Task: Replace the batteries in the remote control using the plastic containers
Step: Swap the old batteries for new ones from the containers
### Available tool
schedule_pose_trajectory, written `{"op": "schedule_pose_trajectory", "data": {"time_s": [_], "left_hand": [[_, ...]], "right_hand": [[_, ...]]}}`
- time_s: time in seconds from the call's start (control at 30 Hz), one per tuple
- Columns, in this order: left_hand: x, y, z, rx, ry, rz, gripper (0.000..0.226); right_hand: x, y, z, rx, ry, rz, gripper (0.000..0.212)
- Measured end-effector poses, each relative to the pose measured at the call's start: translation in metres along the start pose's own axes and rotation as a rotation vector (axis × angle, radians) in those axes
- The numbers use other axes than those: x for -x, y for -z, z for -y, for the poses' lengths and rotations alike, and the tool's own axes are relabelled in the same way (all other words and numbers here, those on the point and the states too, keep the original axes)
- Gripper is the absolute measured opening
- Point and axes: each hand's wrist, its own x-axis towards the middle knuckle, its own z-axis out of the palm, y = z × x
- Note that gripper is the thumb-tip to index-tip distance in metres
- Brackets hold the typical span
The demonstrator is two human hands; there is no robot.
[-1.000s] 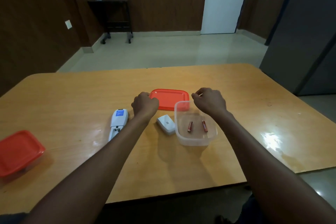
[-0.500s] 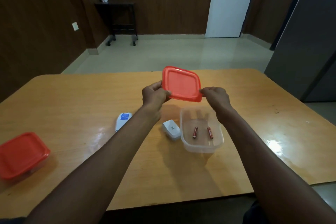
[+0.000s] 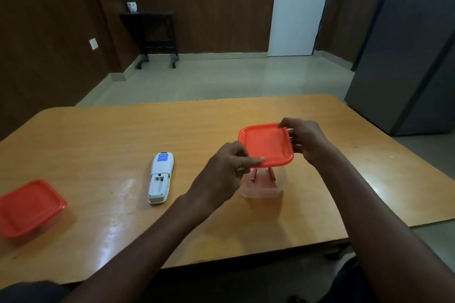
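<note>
Both hands hold the orange lid (image 3: 267,146) just above the clear container (image 3: 262,186): the left hand (image 3: 227,170) pinches its near-left corner, the right hand (image 3: 305,141) grips its far-right edge. Two batteries (image 3: 253,176) lie inside the container, near the desk's (image 3: 98,135) middle. The remote (image 3: 160,181) lies left of it, back up, and a second lidded container (image 3: 28,208) sits at the desk's left edge

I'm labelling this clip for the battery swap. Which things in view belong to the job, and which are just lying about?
Part of the job:
- orange lid, held by left hand and right hand
- clear container with two batteries
- remote control, battery bay open
- closed container, orange lid on

Lying about:
- black side table
- white figurine
</note>
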Motion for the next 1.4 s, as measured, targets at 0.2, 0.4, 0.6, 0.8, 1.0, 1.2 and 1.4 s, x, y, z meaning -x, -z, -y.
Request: {"op": "schedule_pose_trajectory", "data": {"time_s": [0.2, 0.4, 0.6, 0.8, 1.0, 1.2, 1.4], "left_hand": [[0.026, -0.006, -0.004, -0.051, 0.002, 0.127, 0.041], [0.031, -0.015, 0.001, -0.101, -0.028, 0.069, 0.038], [0.032, -0.014, 0.003, -0.16, -0.079, 0.041, 0.038], [0.037, -0.013, 0.001, -0.255, -0.146, 0.064, 0.043], [0.042, -0.018, 0.001, -0.342, -0.201, 0.038, 0.058], [0.047, -0.022, -0.001, -0.362, -0.201, 0.032, 0.055], [0.05, -0.026, 0.004, -0.414, -0.238, 0.019, 0.048]], "right_hand": [[0.007, 0.013, -0.018, 0.411, 0.076, 0.037, 0.014], [0.008, 0.0, -0.026, 0.47, 0.085, 0.05, 0.019], [0.003, -0.011, -0.028, 0.486, 0.113, 0.049, 0.023], [0.0, -0.014, -0.03, 0.505, 0.113, 0.045, 0.026], [-0.002, -0.012, -0.032, 0.496, 0.082, 0.039, 0.024], [-0.013, -0.018, -0.038, 0.433, 0.005, 0.034, 0.023], [-0.012, -0.02, -0.045, 0.262, -0.049, 0.06, 0.026]]}}
